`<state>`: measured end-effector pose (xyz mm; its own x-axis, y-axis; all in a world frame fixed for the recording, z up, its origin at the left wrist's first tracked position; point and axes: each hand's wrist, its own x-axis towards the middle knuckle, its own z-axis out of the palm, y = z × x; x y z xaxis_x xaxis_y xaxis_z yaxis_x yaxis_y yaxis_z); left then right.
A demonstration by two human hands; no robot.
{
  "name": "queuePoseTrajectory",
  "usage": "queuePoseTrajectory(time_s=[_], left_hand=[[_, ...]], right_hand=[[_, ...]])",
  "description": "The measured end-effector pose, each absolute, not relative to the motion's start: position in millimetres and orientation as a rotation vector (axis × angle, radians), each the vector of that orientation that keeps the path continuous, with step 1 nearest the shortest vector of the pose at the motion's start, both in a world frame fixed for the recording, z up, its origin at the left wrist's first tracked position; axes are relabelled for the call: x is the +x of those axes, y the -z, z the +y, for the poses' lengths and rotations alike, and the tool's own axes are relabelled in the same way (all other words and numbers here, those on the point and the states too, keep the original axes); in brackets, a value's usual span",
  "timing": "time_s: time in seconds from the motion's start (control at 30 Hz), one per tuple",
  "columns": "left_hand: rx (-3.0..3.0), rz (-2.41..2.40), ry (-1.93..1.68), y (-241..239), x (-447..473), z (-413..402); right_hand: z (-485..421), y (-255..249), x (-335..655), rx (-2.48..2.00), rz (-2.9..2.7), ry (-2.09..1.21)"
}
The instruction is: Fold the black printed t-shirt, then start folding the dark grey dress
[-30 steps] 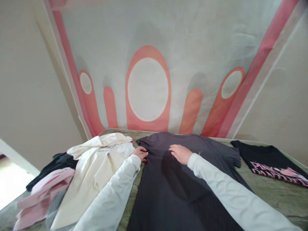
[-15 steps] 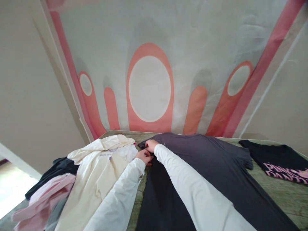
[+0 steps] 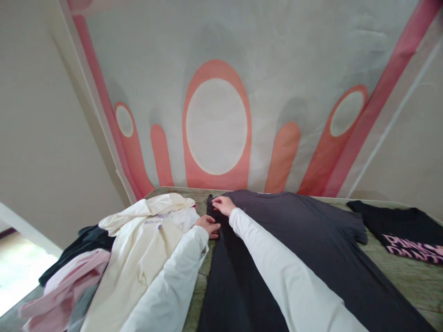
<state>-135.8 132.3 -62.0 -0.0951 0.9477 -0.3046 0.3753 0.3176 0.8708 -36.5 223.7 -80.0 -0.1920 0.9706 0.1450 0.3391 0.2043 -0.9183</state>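
Note:
A dark grey T-shirt (image 3: 311, 249) lies spread flat on the table (image 3: 404, 276) in front of me. My right hand (image 3: 224, 205) reaches across to its far left sleeve and pinches the cloth near the sleeve's edge. My left hand (image 3: 207, 226) rests just below, fingers closed on the shirt's left edge at the underarm. Both arms wear white long sleeves.
A pile of clothes sits to the left: a cream garment (image 3: 138, 249), a pink one (image 3: 65, 281) and a dark one (image 3: 83, 240). A black T-shirt with pink lettering (image 3: 404, 230) lies at the right. A white and coral banner (image 3: 216, 124) hangs behind the table.
My right hand left the middle of the shirt's chest and crossed left to the far sleeve. My left hand slid slightly down along the shirt's left edge.

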Motion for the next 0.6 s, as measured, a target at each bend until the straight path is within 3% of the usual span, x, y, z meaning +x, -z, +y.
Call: queuePoseTrajectory(time_s=[0.43, 0.6], left_hand=[[1.467, 1.808, -0.696, 54.3, -138.9, 128.1], [2.308, 1.729, -0.717, 46.4, -123.3, 117.1]], right_hand=[[148.0, 57.8, 64.1, -1.214, -2.006, -0.768], [82.8, 67.7, 65.0, -1.453, -2.323, -0.454]])
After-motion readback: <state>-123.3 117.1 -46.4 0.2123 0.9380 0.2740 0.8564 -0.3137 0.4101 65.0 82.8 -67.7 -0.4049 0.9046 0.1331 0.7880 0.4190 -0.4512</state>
